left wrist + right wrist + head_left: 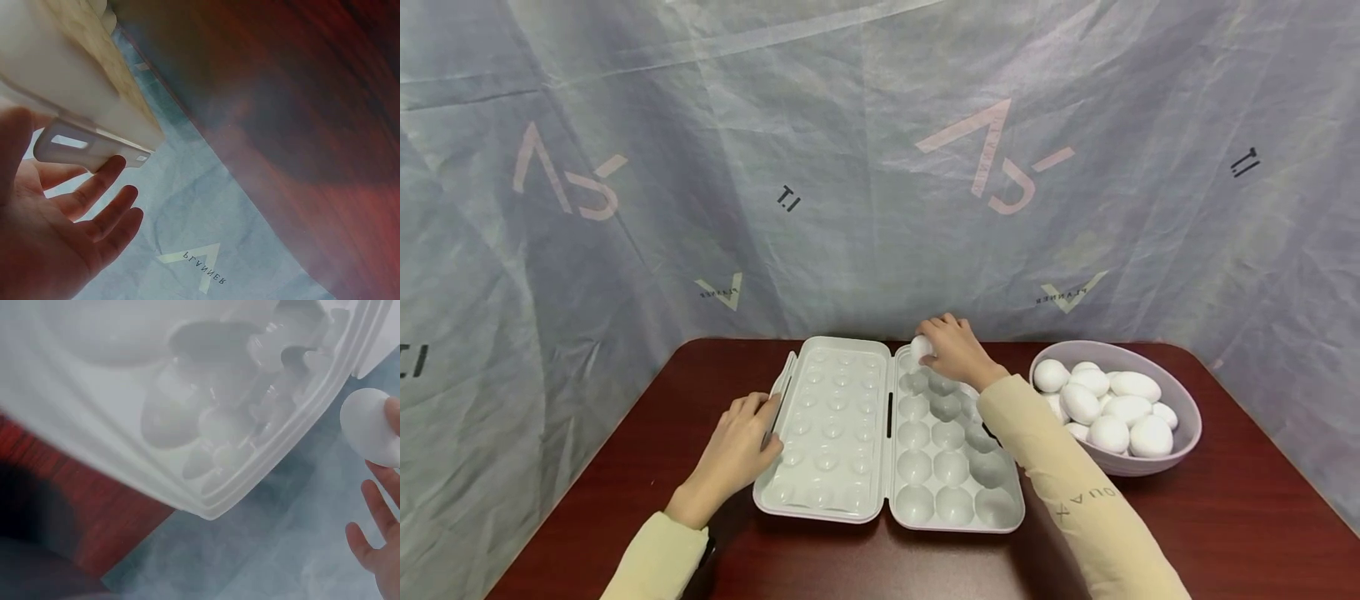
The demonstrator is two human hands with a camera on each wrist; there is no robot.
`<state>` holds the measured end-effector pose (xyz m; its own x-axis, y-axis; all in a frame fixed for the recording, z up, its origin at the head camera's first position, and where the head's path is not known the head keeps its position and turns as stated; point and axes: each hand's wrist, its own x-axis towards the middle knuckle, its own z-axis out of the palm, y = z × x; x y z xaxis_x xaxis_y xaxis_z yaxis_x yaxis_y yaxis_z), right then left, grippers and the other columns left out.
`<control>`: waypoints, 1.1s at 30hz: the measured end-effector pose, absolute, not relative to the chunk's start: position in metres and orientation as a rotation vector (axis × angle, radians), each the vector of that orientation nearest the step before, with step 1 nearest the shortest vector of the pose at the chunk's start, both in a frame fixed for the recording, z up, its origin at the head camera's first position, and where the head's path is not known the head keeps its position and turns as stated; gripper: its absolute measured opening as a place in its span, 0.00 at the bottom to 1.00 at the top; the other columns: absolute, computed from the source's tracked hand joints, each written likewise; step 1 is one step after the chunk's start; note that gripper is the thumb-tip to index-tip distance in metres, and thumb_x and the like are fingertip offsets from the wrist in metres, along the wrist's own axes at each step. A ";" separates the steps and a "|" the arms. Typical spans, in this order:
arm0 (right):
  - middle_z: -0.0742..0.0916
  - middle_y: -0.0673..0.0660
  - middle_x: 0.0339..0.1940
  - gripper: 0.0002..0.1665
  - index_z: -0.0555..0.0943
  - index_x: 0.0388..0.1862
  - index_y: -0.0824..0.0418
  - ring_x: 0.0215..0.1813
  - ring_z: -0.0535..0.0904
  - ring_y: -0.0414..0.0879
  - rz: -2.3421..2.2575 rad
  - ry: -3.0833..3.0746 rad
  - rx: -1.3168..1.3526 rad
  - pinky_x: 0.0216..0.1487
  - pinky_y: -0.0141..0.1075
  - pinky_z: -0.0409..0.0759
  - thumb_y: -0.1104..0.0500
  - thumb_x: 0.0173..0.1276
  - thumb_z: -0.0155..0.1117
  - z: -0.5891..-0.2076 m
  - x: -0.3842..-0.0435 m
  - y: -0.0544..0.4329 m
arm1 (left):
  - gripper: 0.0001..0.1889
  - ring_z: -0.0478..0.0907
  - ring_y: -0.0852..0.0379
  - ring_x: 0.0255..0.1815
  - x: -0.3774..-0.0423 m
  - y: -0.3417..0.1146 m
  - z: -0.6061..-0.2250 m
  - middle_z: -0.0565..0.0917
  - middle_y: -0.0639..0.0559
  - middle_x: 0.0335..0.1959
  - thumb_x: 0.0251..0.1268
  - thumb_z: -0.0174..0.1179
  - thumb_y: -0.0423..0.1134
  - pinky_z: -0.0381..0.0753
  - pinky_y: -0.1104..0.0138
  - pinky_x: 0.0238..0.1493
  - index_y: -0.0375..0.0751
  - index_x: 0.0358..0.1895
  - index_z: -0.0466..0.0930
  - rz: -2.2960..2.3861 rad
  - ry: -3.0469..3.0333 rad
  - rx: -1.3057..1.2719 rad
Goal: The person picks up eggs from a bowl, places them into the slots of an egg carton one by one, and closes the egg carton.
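A white plastic egg carton (820, 512) lies opened flat on the table, its lid on the left and its cupped half on the right. My right hand (957, 350) pinches a white egg (919, 347) above the far left corner of the cups, which hold no eggs where they show. The right wrist view has this egg (362, 428) between thumb and fingers, beyond the carton's rim. At the lid's left edge, my left hand (741, 437) holds the slotted latch flap (94, 150) between thumb and fingers, the last fingers spread loosely below it.
Right of the carton stands a pale oval bowl (1183, 433) heaped with white eggs (1127, 410); my right forearm passes between the two. The dark red table (820, 562) ends at a grey cloth backdrop (865, 250) right behind the carton.
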<state>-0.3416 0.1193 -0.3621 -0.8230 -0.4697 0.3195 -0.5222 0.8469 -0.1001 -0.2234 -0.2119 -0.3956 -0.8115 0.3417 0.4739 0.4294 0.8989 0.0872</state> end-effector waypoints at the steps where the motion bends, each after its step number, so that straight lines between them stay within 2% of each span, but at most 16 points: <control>1: 0.81 0.55 0.49 0.21 0.77 0.49 0.57 0.53 0.71 0.54 0.261 -2.748 0.745 0.55 0.53 0.64 0.54 0.56 0.67 -0.363 -0.343 0.118 | 0.25 0.71 0.37 0.49 -0.223 -0.212 -0.396 0.76 0.36 0.46 0.47 0.59 0.33 0.71 0.49 0.45 0.29 0.54 0.74 -0.259 -2.603 -0.558; 11: 0.82 0.55 0.48 0.21 0.77 0.47 0.57 0.51 0.70 0.53 0.284 -2.792 0.684 0.53 0.51 0.65 0.55 0.53 0.69 -0.376 -0.353 0.109 | 0.25 0.71 0.37 0.49 -0.224 -0.212 -0.398 0.76 0.37 0.46 0.47 0.58 0.33 0.71 0.49 0.45 0.29 0.53 0.74 -0.247 -2.593 -0.554; 33: 0.82 0.54 0.51 0.25 0.76 0.50 0.57 0.53 0.70 0.53 0.197 -2.858 0.588 0.53 0.51 0.65 0.55 0.52 0.69 -0.392 -0.364 0.096 | 0.26 0.71 0.37 0.50 -0.225 -0.213 -0.398 0.76 0.36 0.47 0.47 0.58 0.34 0.71 0.49 0.45 0.29 0.54 0.74 -0.244 -2.610 -0.549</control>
